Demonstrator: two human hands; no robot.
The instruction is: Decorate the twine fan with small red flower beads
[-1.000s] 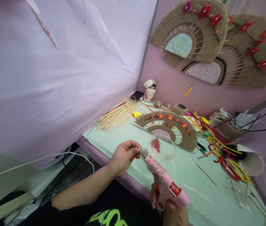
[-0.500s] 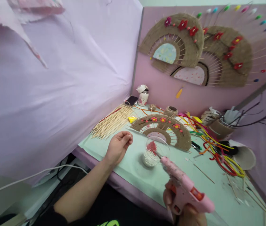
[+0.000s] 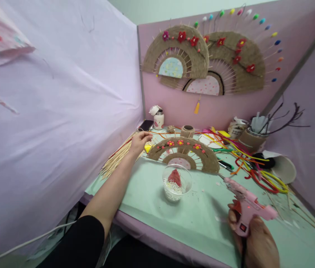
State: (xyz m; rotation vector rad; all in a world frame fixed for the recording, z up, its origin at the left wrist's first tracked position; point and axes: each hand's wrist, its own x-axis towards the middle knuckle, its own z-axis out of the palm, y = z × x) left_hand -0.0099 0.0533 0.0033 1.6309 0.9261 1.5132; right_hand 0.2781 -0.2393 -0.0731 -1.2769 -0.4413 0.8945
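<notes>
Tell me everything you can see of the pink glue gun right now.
The glue gun looks like pink plastic, smudged grey near the front, with a narrow metallic-looking nozzle, a red-orange trigger, a dark switch on the handle and a black cord below. The right hand grips its handle above the table. Its nozzle points to the picture's upper left, near the lower fan's right end; whether they touch is unclear.

Gap between cup (image 3: 185,179) and glue gun (image 3: 248,203) — fan (image 3: 210,160) behind, apparently near
</notes>
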